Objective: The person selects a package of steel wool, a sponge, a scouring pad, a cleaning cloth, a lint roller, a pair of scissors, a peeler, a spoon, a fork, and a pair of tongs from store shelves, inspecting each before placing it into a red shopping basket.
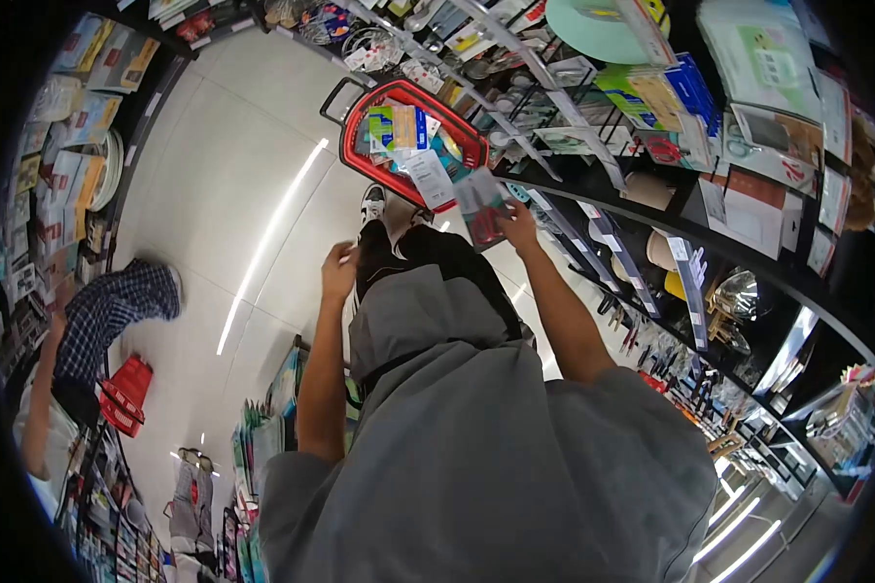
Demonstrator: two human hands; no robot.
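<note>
In the head view, the right hand (517,223) pinches a flat package (477,202) by its right edge, with the thumb and fingers pressed on it. The package is in front of the body, near the right-hand corner of a red basket (484,151). Its long axis runs almost straight away from the person, leaning slightly to the left. The far end points towards the basket, and the near end points towards the dark trousers (437,251).

The left hand (338,270) is by the left leg with its fingers bent; I cannot tell whether the fingertips meet the thumb. The basket is just beyond the shoes (372,201), and in it lie colourful packs (394,128) and a white card (428,178). On the right, the dark shelf (710,219) passes close to the right hand, and goods are hanging above its edge. To the left, a person in checked trousers (117,306) is bending near another red basket (124,394) on the pale floor (190,233).

The package looks rectangular, greyish and partly clear; something red shows in its nearer half, too small to name.
</note>
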